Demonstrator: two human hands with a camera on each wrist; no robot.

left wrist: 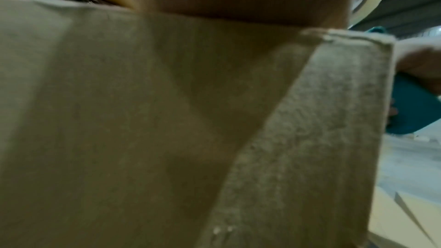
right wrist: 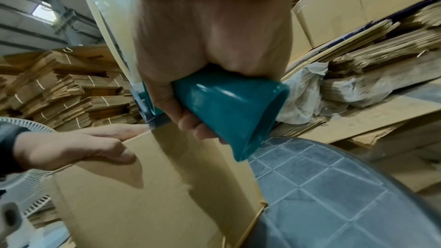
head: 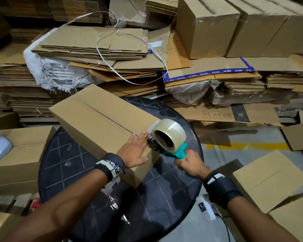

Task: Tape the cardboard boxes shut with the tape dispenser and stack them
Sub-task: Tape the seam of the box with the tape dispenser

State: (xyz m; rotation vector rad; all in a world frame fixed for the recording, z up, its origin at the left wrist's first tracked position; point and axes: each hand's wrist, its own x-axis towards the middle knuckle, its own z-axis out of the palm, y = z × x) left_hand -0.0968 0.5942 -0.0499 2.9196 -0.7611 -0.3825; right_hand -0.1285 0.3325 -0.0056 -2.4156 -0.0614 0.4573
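2 hands: left hand flat on box (right hand grips dispenser).

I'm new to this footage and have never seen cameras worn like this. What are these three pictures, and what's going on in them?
No machine here: a person works with bare hands, wearing three cameras. The head view looks down over both arms. The other two sit on the wrists and look along each hand, so they appear close and skewed.

A long box lies on a round black table. The left hand lies flat on the box's near end, fingers straight. The right hand grips the teal handle of a tape dispenser, whose front meets the box's near end at the middle seam. More boxes and flattened cardboard lie around.
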